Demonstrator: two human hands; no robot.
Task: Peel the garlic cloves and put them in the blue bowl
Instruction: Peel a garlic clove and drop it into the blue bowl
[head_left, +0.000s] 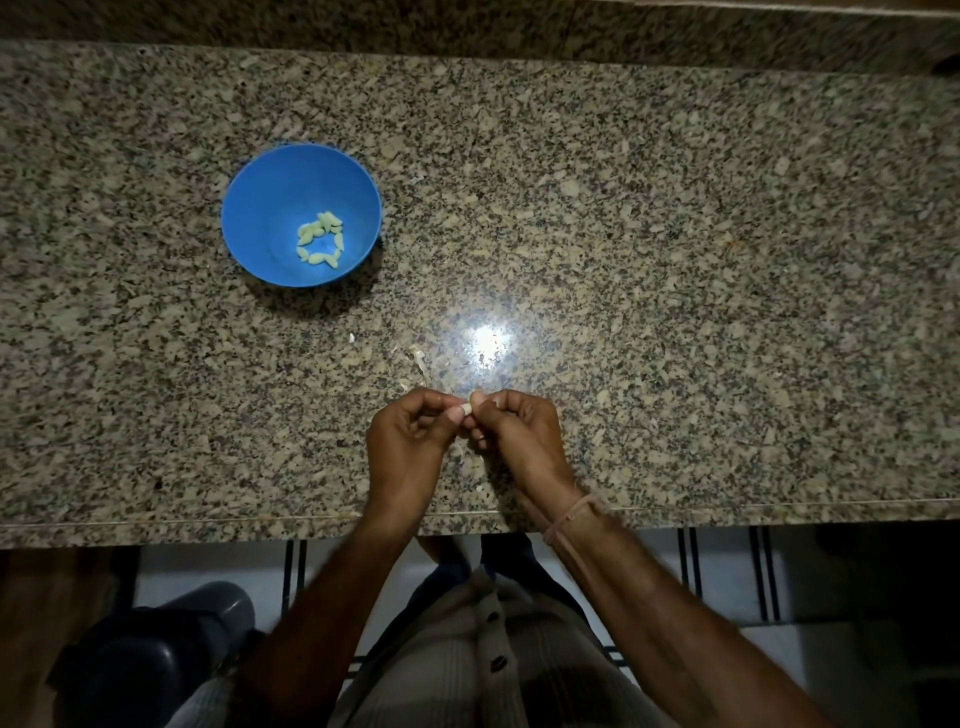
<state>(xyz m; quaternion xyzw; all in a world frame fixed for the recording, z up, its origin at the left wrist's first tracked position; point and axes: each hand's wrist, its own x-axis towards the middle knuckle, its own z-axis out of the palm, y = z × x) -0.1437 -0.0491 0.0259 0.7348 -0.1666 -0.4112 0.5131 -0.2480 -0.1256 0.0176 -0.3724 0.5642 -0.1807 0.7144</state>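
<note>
A blue bowl (270, 182) stands on the granite counter at the left, with several pale peeled garlic cloves (320, 240) lying in its bottom. Near the counter's front edge, my left hand (408, 444) and my right hand (519, 439) meet fingertip to fingertip. Between them they pinch one small garlic clove (471, 403), of which only a pale tip shows. Both hands have their fingers curled inward around it.
Thin scraps of garlic skin (418, 358) lie on the counter (675, 260) just beyond my hands, with a small bit (352, 338) further left. A raised granite ledge (467, 26) runs along the back. A dark bin (156, 654) stands on the floor below, left.
</note>
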